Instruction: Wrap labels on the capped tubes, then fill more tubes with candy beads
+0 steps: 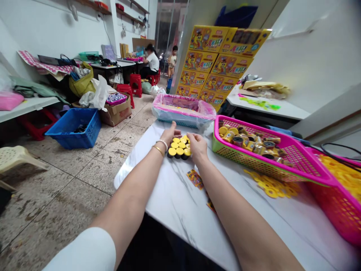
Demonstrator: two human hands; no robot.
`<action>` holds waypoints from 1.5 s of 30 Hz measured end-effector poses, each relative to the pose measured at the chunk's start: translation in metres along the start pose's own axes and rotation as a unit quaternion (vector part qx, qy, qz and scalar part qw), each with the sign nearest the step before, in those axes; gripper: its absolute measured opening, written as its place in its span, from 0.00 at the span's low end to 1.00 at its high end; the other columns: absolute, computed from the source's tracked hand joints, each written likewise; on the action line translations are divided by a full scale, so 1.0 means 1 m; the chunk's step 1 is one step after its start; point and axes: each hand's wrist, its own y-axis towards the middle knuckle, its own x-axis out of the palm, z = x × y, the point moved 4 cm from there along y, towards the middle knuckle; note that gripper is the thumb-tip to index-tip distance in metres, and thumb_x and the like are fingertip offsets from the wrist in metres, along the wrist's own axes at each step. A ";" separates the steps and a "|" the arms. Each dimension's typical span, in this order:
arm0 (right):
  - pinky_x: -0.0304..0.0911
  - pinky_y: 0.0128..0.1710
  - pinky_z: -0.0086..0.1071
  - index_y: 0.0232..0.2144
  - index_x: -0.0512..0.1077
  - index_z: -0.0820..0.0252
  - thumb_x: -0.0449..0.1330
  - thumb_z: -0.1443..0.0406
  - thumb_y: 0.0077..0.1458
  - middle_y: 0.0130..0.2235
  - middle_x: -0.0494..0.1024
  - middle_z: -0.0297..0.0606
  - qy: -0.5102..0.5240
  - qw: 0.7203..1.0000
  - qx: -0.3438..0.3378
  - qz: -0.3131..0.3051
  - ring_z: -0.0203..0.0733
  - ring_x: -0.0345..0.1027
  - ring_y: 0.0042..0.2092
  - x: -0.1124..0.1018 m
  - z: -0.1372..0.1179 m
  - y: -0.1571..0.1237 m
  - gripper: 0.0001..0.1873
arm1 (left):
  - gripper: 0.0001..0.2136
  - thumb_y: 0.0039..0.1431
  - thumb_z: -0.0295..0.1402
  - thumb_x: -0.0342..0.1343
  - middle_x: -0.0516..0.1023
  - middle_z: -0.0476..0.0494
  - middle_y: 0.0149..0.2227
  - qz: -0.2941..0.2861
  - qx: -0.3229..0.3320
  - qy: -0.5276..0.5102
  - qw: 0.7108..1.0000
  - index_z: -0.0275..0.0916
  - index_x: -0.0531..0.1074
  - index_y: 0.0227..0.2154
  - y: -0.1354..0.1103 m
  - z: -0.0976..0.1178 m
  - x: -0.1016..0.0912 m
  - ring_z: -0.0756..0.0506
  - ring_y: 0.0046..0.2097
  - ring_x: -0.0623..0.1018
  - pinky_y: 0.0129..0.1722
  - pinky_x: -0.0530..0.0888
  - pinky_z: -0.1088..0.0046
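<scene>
Bright, even indoor light, seemingly from overhead, casts only soft shadows; faint glare marks the marble worktop (180,222), and wide-lens distortion bends the walls (50,22) near the edges.

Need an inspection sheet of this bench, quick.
Surface: white marble-pattern tabletop, small printed cards lying on it.
Job's things: black cylinders with yellow caps, grouped upright between the hands.
Clutter: pink-rimmed green mesh plastic basket of gold-labelled tins; loose yellow plastic pieces.
Grippers: bare left hand and bare right hand, fingers against the group.
Cables: black cable at far right.
Surroundings: stacked yellow printed cartons, blue plastic crate, seated person.
</scene>
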 end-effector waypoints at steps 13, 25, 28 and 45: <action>0.67 0.33 0.33 0.31 0.78 0.58 0.68 0.55 0.45 0.30 0.80 0.36 -0.116 0.957 -0.074 -0.256 0.39 0.71 0.31 -0.104 -0.077 -0.049 0.14 | 0.23 0.56 0.53 0.60 0.58 0.55 0.16 0.022 0.143 0.061 0.988 0.35 0.69 0.21 -0.103 0.062 -0.039 0.57 0.17 0.56 0.17 0.51 0.79; 0.65 0.37 0.35 0.26 0.74 0.55 0.60 0.63 0.57 0.31 0.75 0.37 -0.328 0.879 -0.154 -0.310 0.41 0.70 0.34 -0.171 -0.018 -0.145 0.08 | 0.16 0.58 0.38 0.58 0.63 0.54 0.16 -0.197 0.118 0.286 0.930 0.35 0.73 0.18 -0.150 -0.004 0.032 0.55 0.20 0.59 0.22 0.54 0.76; 0.66 0.34 0.34 0.27 0.74 0.54 0.61 0.62 0.57 0.31 0.75 0.37 -0.337 0.866 -0.165 -0.332 0.40 0.70 0.33 -0.167 -0.027 -0.141 0.07 | 0.15 0.58 0.37 0.58 0.65 0.53 0.16 -0.188 0.147 0.311 0.920 0.35 0.74 0.19 -0.144 -0.004 0.021 0.54 0.21 0.61 0.23 0.55 0.76; 0.63 0.35 0.34 0.29 0.75 0.54 0.63 0.61 0.53 0.33 0.76 0.35 -0.228 0.911 -0.213 -0.269 0.39 0.67 0.32 -0.105 -0.022 -0.084 0.05 | 0.17 0.58 0.45 0.58 0.71 0.50 0.21 -0.110 0.167 0.315 0.928 0.37 0.73 0.22 -0.145 -0.001 0.014 0.51 0.25 0.67 0.27 0.60 0.75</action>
